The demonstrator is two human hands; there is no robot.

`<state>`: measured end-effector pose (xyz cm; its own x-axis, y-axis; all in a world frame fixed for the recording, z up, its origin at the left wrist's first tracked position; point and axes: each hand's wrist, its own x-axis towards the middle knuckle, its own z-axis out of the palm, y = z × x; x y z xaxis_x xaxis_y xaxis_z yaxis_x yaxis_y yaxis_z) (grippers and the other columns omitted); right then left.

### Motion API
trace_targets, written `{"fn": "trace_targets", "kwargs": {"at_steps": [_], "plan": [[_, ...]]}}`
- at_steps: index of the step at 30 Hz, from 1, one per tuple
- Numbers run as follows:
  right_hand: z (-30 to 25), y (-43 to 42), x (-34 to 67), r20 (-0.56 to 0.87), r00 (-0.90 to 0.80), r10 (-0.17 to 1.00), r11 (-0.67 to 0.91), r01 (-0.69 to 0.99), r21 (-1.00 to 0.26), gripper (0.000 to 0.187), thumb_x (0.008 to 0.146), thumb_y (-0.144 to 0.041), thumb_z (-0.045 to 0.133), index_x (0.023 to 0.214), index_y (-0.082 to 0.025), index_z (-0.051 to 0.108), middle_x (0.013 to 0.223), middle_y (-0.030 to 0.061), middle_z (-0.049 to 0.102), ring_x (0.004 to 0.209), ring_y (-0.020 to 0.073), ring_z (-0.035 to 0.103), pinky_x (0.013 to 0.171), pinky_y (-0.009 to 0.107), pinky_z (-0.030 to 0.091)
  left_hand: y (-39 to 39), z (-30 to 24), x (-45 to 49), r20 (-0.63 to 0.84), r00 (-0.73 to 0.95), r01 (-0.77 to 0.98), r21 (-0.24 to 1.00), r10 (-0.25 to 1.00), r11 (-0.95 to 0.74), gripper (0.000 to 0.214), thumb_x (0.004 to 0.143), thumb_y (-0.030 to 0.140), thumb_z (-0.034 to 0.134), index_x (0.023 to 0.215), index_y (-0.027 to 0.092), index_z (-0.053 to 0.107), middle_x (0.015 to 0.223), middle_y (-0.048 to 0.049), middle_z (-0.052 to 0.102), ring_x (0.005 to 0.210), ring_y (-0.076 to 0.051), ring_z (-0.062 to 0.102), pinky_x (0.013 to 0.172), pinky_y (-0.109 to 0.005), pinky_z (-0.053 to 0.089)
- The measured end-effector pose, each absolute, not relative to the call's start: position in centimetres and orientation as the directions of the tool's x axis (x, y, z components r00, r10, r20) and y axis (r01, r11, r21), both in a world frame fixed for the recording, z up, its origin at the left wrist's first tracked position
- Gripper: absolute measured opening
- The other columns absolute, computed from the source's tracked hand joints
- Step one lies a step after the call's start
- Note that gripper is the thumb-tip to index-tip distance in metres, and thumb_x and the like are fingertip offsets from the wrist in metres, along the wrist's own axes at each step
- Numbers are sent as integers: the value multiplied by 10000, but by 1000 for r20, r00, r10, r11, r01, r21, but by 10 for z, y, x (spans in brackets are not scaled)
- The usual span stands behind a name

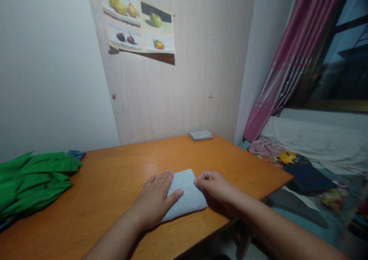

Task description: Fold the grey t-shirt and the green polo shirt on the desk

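Head view: facing across a wooden table (123,172); I'm reading out near to far.
Left hand (156,200): lying open and flat, fingers together, thumb spreading out over the fabric; gripping nothing.
Right hand (214,185): curling nearly closed, thumb and forefinger meeting at the fabric's right edge; can't tell whether they're pinching it.
Gray cloth (188,197): sitting folded on the tabletop between the hands, left part lying under the left palm, near the front edge.
Layer risk: if the right fingers are tugging while the left palm is pressing too lightly, I'm guessing the layers could be sliding out of line.
Crease risk: uneven left-hand pressure could be rucking soft fabric under the thumb.
Edge risk: a hard pull toward the front could be dragging a corner over.
Green cloth (37,183): lying rumpled at the left end, blue fabric (76,154) peeking out behind; well apart from both hands, so snagging is looking unlikely.
Checked cloth (201,136): lying folded at the far edge; only a long forward shove could be disturbing it.
Fruit pictures (138,24): hanging on the wall (172,107) beyond, posing no hazard.
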<state>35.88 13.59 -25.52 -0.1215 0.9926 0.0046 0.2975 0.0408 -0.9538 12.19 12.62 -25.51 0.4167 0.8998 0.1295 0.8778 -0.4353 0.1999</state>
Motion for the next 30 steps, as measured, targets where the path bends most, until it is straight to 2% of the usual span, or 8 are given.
{"fn": "trace_targets", "kwargs": {"at_steps": [3, 10, 13, 19, 25, 28, 30], "plan": [[-256, 145, 351, 24, -105, 994, 53, 280, -958, 214, 757, -297, 649, 648, -200, 493, 541, -66, 435, 477, 77, 343, 456, 227, 229, 126, -255, 122, 123, 418, 879, 195, 900, -435, 852, 931, 747, 222, 1530, 159, 367, 1594, -118, 328, 1493, -274, 265, 1224, -490, 170], [-254, 168, 343, -29, -70, 997, -12, 234, -972, 228, 780, -317, 604, 623, -206, 482, 487, -76, 403, 440, 81, 309, 435, 245, 184, 125, -255, 121, 115, 416, 881, 193, 902, -431, 843, 937, 738, 214, 1548, 169, 328, 1604, -103, 306, 1497, -270, 252, 1231, -488, 151], [-257, 177, 341, -35, -64, 997, -16, 273, -962, 212, 758, -281, 611, 606, -205, 483, 476, -79, 395, 434, 80, 306, 438, 243, 178, 125, -256, 121, 127, 413, 880, 199, 902, -431, 832, 939, 733, 227, 1548, 176, 330, 1602, -98, 314, 1494, -275, 260, 1231, -486, 157], [-277, 194, 345, 147, 48, 988, 114, 416, -902, 156, 746, -190, 568, 606, -200, 498, 548, -56, 464, 515, 95, 400, 477, 224, 252, 126, -258, 121, 147, 416, 874, 207, 897, -439, 813, 941, 727, 240, 1544, 193, 344, 1595, -97, 327, 1487, -286, 278, 1222, -501, 179], [-277, 196, 352, 148, -9, 989, 119, 641, -758, 152, 786, -223, 592, 643, -195, 549, 601, -21, 556, 576, 120, 478, 529, 234, 304, 123, -255, 122, 136, 410, 877, 211, 902, -431, 826, 935, 735, 242, 1540, 184, 351, 1591, -107, 335, 1483, -295, 287, 1221, -515, 178], [-252, 178, 345, 282, -35, 959, 212, 748, -629, 197, 877, -344, 565, 768, -195, 632, 731, 39, 661, 682, 163, 566, 615, 263, 377, 124, -257, 122, 150, 406, 878, 211, 902, -430, 810, 935, 731, 255, 1533, 196, 368, 1588, -107, 344, 1482, -297, 288, 1217, -518, 190], [-235, 161, 333, 377, -142, 915, 341, 773, -535, 321, 957, -416, 470, 947, -184, 691, 948, 102, 722, 876, 215, 632, 775, 312, 435, 125, -260, 122, 162, 408, 876, 207, 898, -435, 790, 940, 719, 267, 1531, 206, 373, 1587, -106, 349, 1479, -298, 295, 1214, -522, 198]]}}
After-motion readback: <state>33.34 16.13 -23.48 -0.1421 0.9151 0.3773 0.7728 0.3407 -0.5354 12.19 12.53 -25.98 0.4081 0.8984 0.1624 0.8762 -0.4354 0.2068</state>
